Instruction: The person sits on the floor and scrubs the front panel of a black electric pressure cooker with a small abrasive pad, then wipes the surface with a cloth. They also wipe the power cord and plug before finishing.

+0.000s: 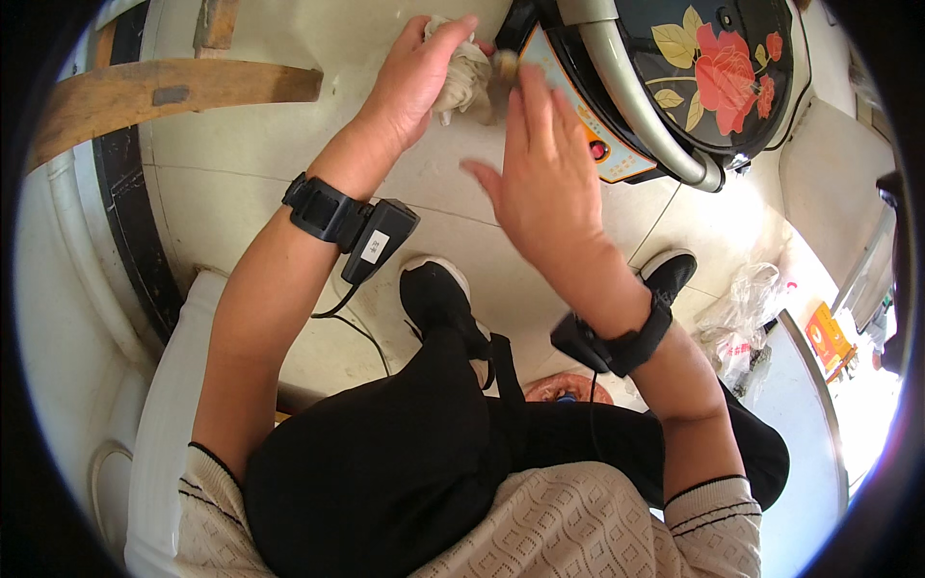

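A crumpled off-white cloth [462, 81] is gripped in my left hand [419, 79], above the tiled floor. My right hand [551, 173] is stretched out flat, with its thumb spread away from the fingers. Its blurred fingertips overlap the front panel of a black electric cooker [712, 137]; whether they touch it cannot be told. That cooker has a rose-patterned lid, a silver handle [627, 79] and a round red button or light [598, 150]. Between the cloth and my right fingertips is a small brownish blur [504, 72], too smeared to identify.
Wooden furniture legs [173, 90] reach in from the upper left. A clear plastic bag [744, 311] lies at the right by a white board or tabletop [788, 404], near an orange packet [829, 336]. A reddish basin or bag [567, 388] sits beyond my knees. Wrist devices trail black cables [361, 329].
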